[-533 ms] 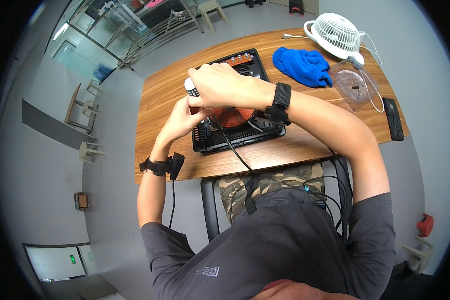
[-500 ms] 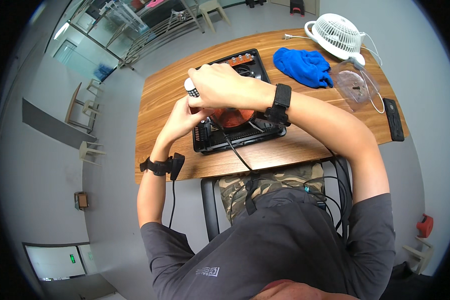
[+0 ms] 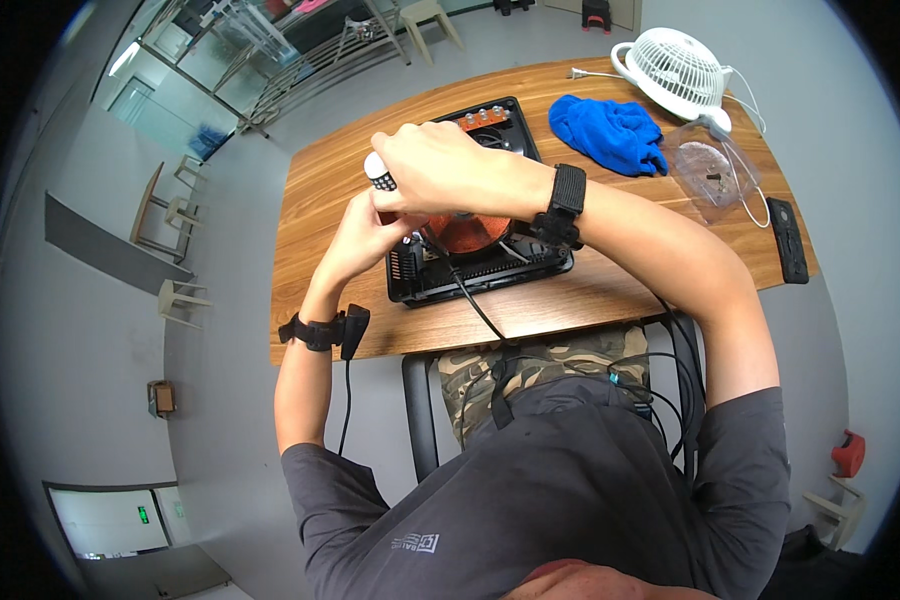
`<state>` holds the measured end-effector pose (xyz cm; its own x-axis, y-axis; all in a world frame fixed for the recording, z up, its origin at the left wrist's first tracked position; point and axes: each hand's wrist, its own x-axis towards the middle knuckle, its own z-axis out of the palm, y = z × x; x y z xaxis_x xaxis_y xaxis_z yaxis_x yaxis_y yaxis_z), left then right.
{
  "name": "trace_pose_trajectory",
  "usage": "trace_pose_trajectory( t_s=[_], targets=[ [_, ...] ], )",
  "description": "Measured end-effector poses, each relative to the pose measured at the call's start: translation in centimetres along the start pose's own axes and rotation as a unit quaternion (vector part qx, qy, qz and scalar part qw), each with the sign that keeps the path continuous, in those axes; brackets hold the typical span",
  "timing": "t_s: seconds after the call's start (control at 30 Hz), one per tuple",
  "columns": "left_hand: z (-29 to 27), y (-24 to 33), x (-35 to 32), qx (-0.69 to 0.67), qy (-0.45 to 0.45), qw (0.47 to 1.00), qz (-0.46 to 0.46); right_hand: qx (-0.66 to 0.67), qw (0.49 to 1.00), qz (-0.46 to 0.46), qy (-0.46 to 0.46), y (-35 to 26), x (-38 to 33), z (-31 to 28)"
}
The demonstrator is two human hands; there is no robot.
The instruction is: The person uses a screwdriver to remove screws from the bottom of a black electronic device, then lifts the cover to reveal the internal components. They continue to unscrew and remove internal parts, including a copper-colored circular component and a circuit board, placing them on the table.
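Note:
An opened black appliance housing [image 3: 410,292] with a round copper-coloured coil [image 3: 473,235] inside lies on the wooden table before me. Over its left part, my right hand [image 3: 435,165] is closed round a tool with a rounded white end and a black grip with white dots [image 3: 378,172]. The tool's lower end is hidden by my fingers. Just below, my left hand [image 3: 358,238] is closed, thumb and fingers pressed together against the right hand at the housing's left edge. What the left fingers pinch cannot be made out. A black cable [image 3: 467,290] runs from the housing toward me.
A blue cloth [image 3: 610,135] lies right of the housing. Beyond it are a white fan-like device [image 3: 675,75] with a cord, a clear plastic tray [image 3: 710,180] holding small dark parts, and a black strip-shaped object [image 3: 788,240] at the right table edge.
Both hands stay together over the housing's left part. The tool's white end has shifted slightly up and left; otherwise little differs.

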<state>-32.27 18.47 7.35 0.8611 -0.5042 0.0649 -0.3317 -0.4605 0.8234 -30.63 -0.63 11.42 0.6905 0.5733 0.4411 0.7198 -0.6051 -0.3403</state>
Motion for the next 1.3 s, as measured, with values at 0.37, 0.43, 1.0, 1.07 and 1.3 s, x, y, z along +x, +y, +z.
trace_pose_trajectory(
  t_s=[0.37,0.43,1.0,1.07,1.3],
  targets=[
    [-0.8,-1.4,-0.4,0.034,-0.043,0.998,-0.031,-0.015,0.999,0.010,0.027,-1.0,0.9,-2.7],
    [-0.4,-2.0,-0.8,0.099,-0.063,0.993,-0.032,-0.017,0.999,0.007,0.035,-1.4,1.4,-3.0],
    [-3.1,-5.4,-2.4,0.198,0.104,0.975,-0.002,-0.043,0.995,0.033,0.085,-1.5,2.9,-4.5],
    [-5.2,-7.0,-3.8,0.168,0.152,0.972,-0.067,-0.084,0.993,0.048,0.062,-1.1,2.7,-5.8],
    [-9.4,-12.6,-7.1,0.242,0.093,0.940,-0.222,-0.192,0.975,0.112,0.005,4.8,1.2,-8.0]
  ],
)
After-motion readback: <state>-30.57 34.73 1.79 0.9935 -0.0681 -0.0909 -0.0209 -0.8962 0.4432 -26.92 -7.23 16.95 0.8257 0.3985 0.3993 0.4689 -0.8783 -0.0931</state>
